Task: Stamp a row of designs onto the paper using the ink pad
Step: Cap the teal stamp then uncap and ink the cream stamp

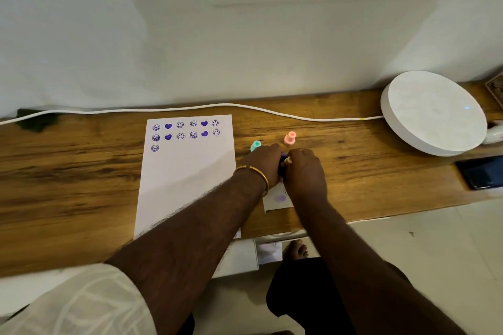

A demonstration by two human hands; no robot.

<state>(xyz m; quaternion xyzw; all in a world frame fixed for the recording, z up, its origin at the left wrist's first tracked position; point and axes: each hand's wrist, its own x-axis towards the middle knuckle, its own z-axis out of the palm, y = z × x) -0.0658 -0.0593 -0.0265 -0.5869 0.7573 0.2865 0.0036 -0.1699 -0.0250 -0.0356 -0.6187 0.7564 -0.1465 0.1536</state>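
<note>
Inking a stamp (286, 161) beside the paper (187, 171)
Right hand (306, 171) pinches it upright on the ink pad (281, 164); left hand (265, 162) grips the pad; open row lies leftward

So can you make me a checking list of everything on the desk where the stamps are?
Surface: wooden desk, against a white wall.
Job's things: paper with two full rows of six purple stamps and one stamp starting a third; teal stamp and pink stamp standing beside it; ink pad mostly hidden between the hands; small scrap with a purple smudge.
Clutter: round white device; dark phone.
Grippers: left hand and right hand meet over the ink pad; grip unclear.
Cables: white cable running to the device.
Surroundings: pale floor.
</note>
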